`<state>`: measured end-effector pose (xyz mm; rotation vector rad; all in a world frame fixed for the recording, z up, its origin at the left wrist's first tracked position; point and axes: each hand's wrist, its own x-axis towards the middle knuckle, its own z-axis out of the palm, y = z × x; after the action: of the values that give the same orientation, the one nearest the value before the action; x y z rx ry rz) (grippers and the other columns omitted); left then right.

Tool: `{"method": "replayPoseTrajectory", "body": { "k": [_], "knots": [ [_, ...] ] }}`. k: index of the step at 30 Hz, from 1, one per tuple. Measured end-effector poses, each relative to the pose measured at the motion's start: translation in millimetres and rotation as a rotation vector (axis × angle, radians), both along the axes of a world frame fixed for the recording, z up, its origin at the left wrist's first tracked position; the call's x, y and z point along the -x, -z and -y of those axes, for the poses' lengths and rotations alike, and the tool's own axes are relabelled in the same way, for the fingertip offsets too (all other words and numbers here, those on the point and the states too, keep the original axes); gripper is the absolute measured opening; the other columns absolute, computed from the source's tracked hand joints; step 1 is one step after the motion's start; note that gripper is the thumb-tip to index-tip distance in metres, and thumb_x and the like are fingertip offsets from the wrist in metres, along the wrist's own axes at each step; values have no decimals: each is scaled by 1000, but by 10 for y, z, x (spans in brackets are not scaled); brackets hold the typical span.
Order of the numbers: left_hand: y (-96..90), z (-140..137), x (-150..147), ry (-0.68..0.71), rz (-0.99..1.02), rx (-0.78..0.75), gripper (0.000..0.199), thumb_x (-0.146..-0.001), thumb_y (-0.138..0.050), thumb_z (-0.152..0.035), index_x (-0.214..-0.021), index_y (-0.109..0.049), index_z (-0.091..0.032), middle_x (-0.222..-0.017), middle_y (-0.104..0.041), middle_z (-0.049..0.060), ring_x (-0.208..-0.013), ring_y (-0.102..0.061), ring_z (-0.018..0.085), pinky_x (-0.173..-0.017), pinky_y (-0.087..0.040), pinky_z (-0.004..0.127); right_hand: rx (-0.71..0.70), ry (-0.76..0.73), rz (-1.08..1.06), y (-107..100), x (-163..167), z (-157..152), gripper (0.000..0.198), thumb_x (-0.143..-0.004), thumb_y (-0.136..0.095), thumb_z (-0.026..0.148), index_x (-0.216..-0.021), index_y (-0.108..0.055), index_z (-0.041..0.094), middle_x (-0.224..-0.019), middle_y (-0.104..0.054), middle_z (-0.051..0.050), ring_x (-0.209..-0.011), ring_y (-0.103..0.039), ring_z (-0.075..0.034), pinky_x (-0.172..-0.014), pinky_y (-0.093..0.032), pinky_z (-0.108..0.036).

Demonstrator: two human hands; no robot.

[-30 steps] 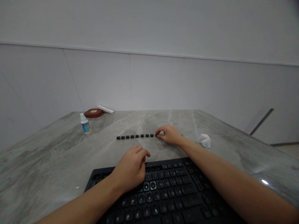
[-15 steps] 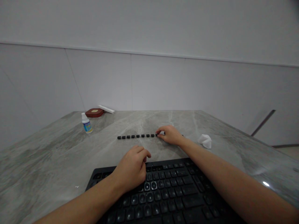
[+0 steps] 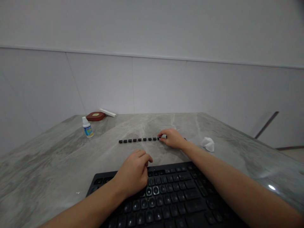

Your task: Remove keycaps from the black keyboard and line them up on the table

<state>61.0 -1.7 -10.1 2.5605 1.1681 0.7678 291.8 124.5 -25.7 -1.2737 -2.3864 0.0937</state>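
A black keyboard (image 3: 178,171) lies at the front, with several top-row positions looking bare of caps. My left hand (image 3: 135,171) rests over its upper left part, the fingers curled inward; what they hold, if anything, is hidden. Beyond the keyboard, several small black keycaps (image 3: 139,139) stand in a spaced row on the table. At the right end of that row is my right hand (image 3: 171,137), thumb and forefinger closed on a keycap (image 3: 159,138) at table level. The fingers cover most of this one.
The grey marbled table (image 3: 106,158) reaches back to a white wall. A small white spray bottle (image 3: 88,128) stands at the left. Behind it are a reddish-brown case (image 3: 95,116) and a white bar (image 3: 108,112). Crumpled white tissue (image 3: 208,144) lies right of my right wrist.
My right hand stays at the row's right end with nearly the same pinch. My left hand keeps its place on the keyboard. The view has shifted slightly.
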Motion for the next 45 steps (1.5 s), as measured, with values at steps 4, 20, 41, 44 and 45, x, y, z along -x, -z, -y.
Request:
{"method": "replayPoseTrajectory", "body": {
  "k": [4, 20, 41, 44, 45],
  "knots": [
    [-9, 4, -2, -12, -4, 16, 37, -67, -40, 5, -88, -61, -16, -81, -60, 5, -85, -55, 20, -77, -46, 32, -12, 6, -11, -14, -3, 7, 20, -77, -66, 22, -97, -70, 21, -98, -71, -5, -94, -63, -21, -86, -45, -33],
    [-42, -59, -29, -64, -124, 257, 33, -89, -45, -37, -74, -66, -17, -75, -66, 5, -72, -59, 18, -65, -40, 28, -249, 99, -152, -104, -32, 54, 11, -79, -63, 23, -87, -70, 18, -80, -65, -2, -63, -53, -12, -68, -41, -26],
    [-64, -24, -39, 11, -82, 199, 30, -89, -47, -39, -85, -71, -21, -83, -66, 4, -83, -59, 19, -74, -40, 29, -311, 124, -168, -144, -39, 96, 14, -81, -57, 24, -82, -69, 17, -75, -69, -3, -60, -56, -12, -64, -40, -24],
    [-47, -58, -36, -109, -112, 305, 36, -86, -51, -48, -78, -71, -19, -74, -66, 4, -72, -59, 19, -65, -39, 28, -306, 119, -160, -141, -33, 99, 14, -81, -57, 24, -81, -70, 18, -74, -69, -2, -60, -57, -12, -65, -41, -24],
    [-38, -78, -35, -152, -117, 342, 38, -84, -51, -50, -75, -70, -19, -71, -66, 4, -68, -58, 18, -62, -37, 28, -304, 120, -155, -144, -28, 102, 14, -81, -57, 24, -81, -70, 18, -74, -69, -2, -60, -57, -12, -64, -40, -24]
  ]
}}
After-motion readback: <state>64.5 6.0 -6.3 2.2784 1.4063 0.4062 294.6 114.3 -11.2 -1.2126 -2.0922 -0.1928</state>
